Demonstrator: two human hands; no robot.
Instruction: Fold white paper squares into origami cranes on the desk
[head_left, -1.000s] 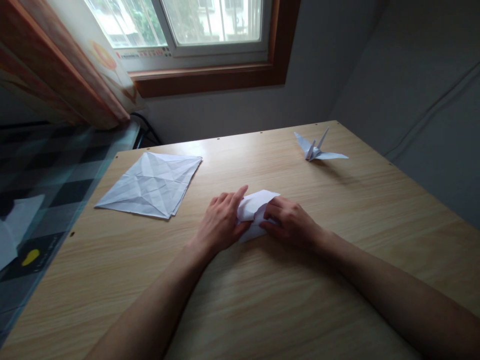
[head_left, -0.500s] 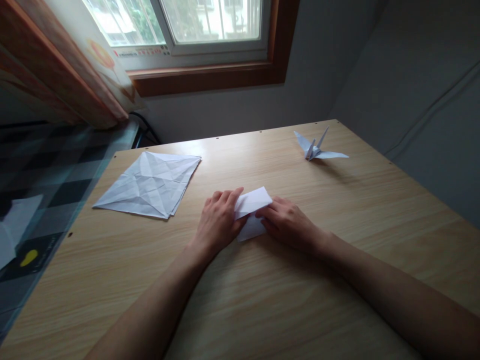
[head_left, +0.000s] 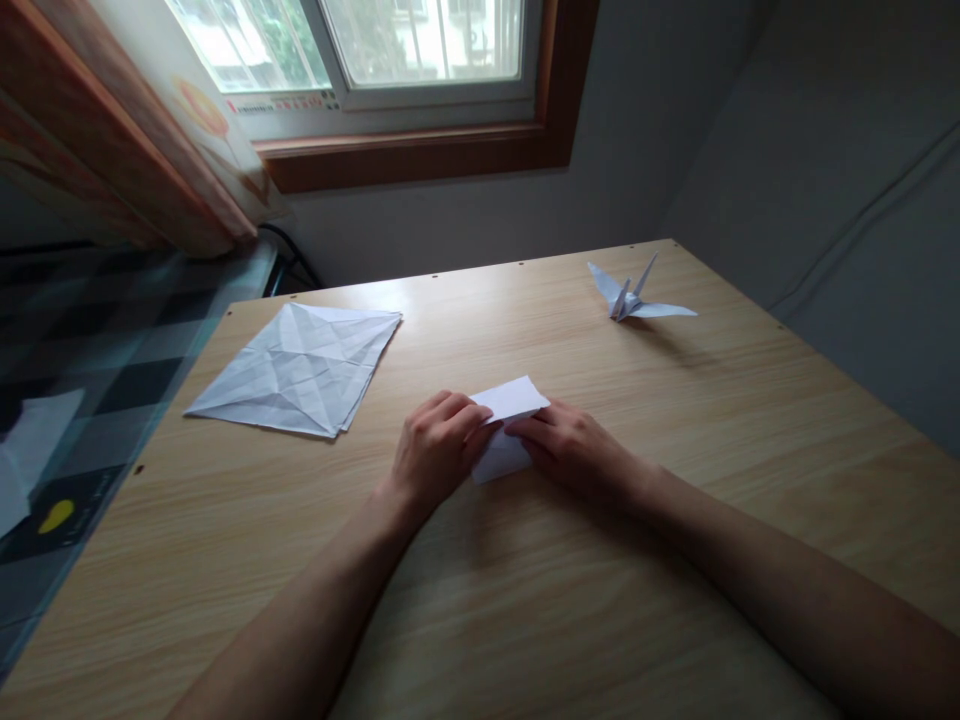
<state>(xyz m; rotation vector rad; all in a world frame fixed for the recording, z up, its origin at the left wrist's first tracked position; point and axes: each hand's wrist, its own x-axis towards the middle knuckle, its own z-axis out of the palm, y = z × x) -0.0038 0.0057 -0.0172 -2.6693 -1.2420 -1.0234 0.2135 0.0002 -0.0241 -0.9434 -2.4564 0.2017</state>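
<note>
Between my two hands, near the middle of the table, is a folded sheet of white paper (head_left: 511, 399) with its upper flap raised and a lower layer showing beneath it. My left hand (head_left: 439, 445) grips the left side, its thumb and fingers closed on the flap. At the right side, my right hand (head_left: 574, 446) has its fingers closed on the paper's edge, with the fingertips partly tucked under the flap. Some of the paper is hidden behind the fingers.
A white origami crane (head_left: 630, 302) stands at the back right of the wooden table (head_left: 465, 620). Creased square sheets of paper (head_left: 304, 365) lie flat at the back left. Beyond the left edge is a checked cloth (head_left: 142, 330) with more paper on it.
My left hand's fingers have drawn in from the top of the flap, and the thumb now presses on it. The flap has tilted slightly; my right hand has barely moved.
</note>
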